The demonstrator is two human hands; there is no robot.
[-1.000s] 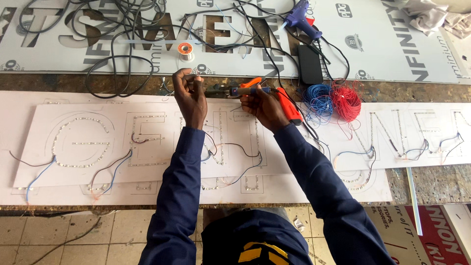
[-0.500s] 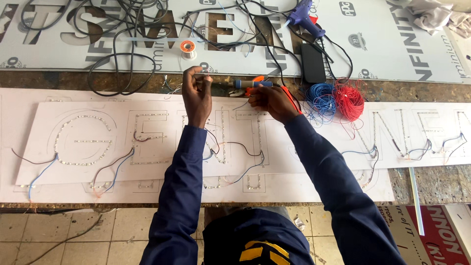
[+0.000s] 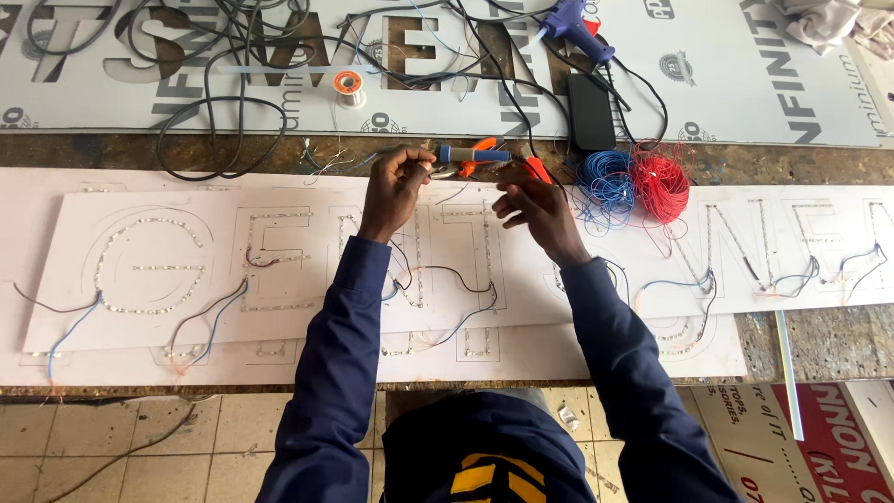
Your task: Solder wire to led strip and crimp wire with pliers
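Left hand (image 3: 396, 182) pinches a thin wire (image 3: 354, 160); right hand (image 3: 533, 207), fingers loosely spread, sits at five o'clock of the pliers (image 3: 477, 158).

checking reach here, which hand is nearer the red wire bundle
Right. The right hand sits just left of the red wire bundle, past the blue coil. The left hand is farther left, at the pliers.

A tool (image 3: 470, 156) with a blue grip and orange parts lies roughly level above the white board, its metal tip at the left hand's (image 3: 396, 186) pinched fingertips (what they pinch is too small to tell). An orange handle (image 3: 537, 169) slants beside the right hand (image 3: 535, 207).
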